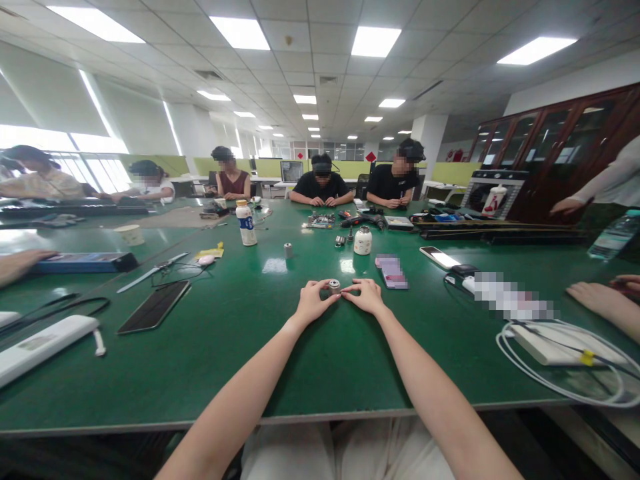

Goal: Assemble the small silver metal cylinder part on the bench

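A small silvery metal cylinder with a dark opening in its top stands upright on the green table in front of me. My left hand is closed around its left side, with the thumb in front and the fingers behind. Just to its right, the thumb and fingertips of my right hand are pinched together close to the cylinder. Whatever they hold is too small to make out. Farther back, a similar metal cylinder stands by itself.
A white jar, a phone and a bottle stand or lie beyond my hands. To the left lies a dark tablet-like phone; to the right, a coiled white cable. Several people sit around the table, with hands near both sides.
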Motion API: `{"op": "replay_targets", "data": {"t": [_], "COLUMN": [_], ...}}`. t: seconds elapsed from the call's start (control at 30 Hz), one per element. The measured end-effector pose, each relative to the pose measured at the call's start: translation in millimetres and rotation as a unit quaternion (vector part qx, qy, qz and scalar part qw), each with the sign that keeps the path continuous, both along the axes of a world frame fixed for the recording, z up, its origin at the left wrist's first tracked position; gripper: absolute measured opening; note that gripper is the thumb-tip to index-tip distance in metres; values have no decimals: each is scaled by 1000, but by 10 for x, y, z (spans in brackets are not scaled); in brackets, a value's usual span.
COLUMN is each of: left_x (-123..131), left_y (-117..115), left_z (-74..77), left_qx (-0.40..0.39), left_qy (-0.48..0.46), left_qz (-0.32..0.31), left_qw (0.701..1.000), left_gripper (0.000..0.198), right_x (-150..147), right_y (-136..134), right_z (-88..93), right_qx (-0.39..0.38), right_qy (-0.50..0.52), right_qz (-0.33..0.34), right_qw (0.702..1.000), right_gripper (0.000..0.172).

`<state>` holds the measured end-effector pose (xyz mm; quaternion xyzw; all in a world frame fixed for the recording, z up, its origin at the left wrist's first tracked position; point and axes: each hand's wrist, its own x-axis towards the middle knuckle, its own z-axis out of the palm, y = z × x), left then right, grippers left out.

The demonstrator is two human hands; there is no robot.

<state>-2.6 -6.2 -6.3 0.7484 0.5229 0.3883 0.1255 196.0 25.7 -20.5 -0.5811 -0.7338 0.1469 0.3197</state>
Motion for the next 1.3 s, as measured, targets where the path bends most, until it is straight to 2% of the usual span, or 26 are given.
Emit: {"op": "replay_targets", "data": {"t": [0.17,0.3,0.47,1.0,1.07,1.23,1.3], "left_x": [-4,-5,-12,-12,-4,44,63], "left_y": [9,15,11,6,5,-18,-18], "left_z": [-3,-4,-6,-15,-16,28,50], "left_qx": [-8,-10,-11,-11,-12,3,23], "left_qy": [5,3,0,3,0,-37,-57], "left_qz": [1,2,-14,-13,-15,13,23], "left_qw": [1000,1000,1000,1000,1000,999,998], "left_gripper": [41,42,42,40,41,52,43], "right_x": [-42,-147,-265,-294,-289,-230,-206], "right_y": [15,7,-75,-64,-50,16,55], "right_z": [96,241,277,222,206,189,168], "right_qx": [34,76,57,29,26,17,-3], "right_qy": [71,199,181,183,188,271,313], "right_qz": [-13,28,70,95,87,12,1], "right_qw": [997,977,979,978,978,962,950], "right_gripper": [10,19,15,15,18,42,41]}}
